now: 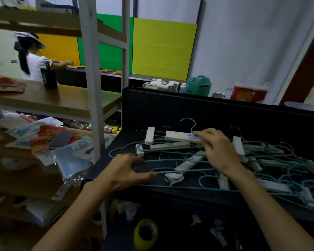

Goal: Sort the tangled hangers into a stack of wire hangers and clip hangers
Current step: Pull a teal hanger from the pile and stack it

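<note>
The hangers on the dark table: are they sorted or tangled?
Tangled: teal wire hangers and white clip hangers lie interlaced in one heap.

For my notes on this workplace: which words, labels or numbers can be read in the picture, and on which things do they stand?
Blue print on the white clip hanger gripped by the right hand: blurred, unreadable.
Small dark characters on the white wall: too small to read.
Print on the small white boxes: too small.
Nothing else is legible.
</note>
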A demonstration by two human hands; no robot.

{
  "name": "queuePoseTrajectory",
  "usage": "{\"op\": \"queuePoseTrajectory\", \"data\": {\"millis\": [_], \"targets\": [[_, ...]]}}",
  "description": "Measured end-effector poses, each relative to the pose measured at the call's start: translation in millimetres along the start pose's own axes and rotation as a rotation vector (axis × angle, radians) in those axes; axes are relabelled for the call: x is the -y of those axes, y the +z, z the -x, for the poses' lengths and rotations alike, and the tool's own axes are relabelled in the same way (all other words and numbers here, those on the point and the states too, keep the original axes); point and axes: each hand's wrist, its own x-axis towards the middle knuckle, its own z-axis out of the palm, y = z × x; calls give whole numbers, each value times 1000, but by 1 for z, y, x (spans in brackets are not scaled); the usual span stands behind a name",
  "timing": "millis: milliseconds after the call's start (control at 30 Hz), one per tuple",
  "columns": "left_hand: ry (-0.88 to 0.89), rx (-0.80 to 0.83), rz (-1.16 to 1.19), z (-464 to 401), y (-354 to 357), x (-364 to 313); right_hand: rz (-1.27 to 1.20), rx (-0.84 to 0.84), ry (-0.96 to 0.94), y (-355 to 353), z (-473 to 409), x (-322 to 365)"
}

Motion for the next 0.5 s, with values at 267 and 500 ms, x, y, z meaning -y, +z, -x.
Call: {"op": "queuePoseTrajectory", "data": {"millis": [267,500], "targets": [[87,-36,-8,23,-7,3,-10,-26,38,-7,13,15],[156,-29,-146,10,10,-31,70,-79,106,-41,34,11]]}}
